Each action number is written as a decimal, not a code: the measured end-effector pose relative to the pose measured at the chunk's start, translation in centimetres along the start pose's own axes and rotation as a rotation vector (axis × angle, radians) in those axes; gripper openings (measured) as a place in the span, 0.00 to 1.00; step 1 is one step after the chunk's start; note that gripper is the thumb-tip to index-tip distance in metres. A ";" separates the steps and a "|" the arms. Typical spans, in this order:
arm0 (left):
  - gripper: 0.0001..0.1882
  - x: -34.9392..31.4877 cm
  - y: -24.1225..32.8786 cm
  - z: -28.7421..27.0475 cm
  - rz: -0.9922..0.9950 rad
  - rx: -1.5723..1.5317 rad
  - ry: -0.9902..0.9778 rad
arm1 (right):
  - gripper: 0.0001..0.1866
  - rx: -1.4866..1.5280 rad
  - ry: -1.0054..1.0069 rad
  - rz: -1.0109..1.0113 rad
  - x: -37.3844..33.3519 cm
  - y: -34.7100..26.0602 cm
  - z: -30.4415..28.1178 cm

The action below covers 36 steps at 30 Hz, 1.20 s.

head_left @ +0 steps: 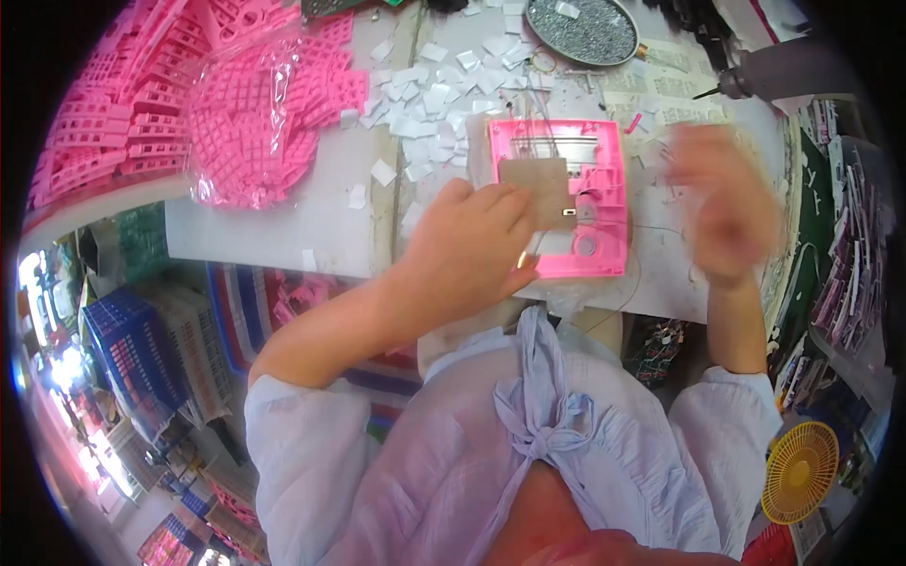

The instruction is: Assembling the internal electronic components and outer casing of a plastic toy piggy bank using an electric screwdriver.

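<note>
A pink plastic casing [613,231] lies on the worktable in front of me, its inner ribs and posts facing up. Over its left part sits a flat brown board [538,179], with thin wires around it. My left hand [467,241] grips this board at its lower left, fingers on top and thumb by the casing's near edge. Motion smears my right hand [722,203], which is to the right of the casing; its fingers are too blurred to read. Beyond that hand, a dark electric screwdriver [793,71] points its bit leftward.
Pink plastic parts [255,123] are heaped at the left, some in a clear bag. Small white pieces [434,99] lie scattered at the middle back. A round dish [585,33] of small screws stands at the back. A yellow fan [800,472] is low on the right.
</note>
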State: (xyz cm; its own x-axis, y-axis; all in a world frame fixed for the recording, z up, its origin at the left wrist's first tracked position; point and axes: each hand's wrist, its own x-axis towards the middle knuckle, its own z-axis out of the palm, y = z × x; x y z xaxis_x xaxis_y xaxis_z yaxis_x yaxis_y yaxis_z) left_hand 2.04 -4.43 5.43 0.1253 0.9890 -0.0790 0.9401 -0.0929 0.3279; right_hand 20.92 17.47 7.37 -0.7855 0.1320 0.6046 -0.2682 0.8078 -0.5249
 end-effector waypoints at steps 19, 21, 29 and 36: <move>0.12 27.3 -11.3 1.9 0.134 0.286 0.596 | 0.15 0.602 0.437 0.455 3.4 8.1 -4.3; 0.13 27.9 -11.3 1.2 0.090 0.348 0.443 | 0.13 0.623 0.524 0.487 4.4 6.7 -3.1; 0.15 28.1 -12.3 -0.6 -0.132 0.379 0.324 | 0.13 0.622 0.459 0.576 5.6 5.0 -2.0; 0.07 15.5 -5.9 -2.2 0.100 -0.090 0.622 | 0.22 0.736 0.446 0.488 2.3 0.9 -0.6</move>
State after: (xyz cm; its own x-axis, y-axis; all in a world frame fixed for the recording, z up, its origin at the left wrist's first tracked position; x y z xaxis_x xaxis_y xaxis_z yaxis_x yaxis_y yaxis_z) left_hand -2.29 11.66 4.35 -0.0220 0.8608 0.5085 0.8995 -0.2049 0.3858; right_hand 19.18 18.86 8.67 -0.6609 0.6819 0.3134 -0.3691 0.0682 -0.9269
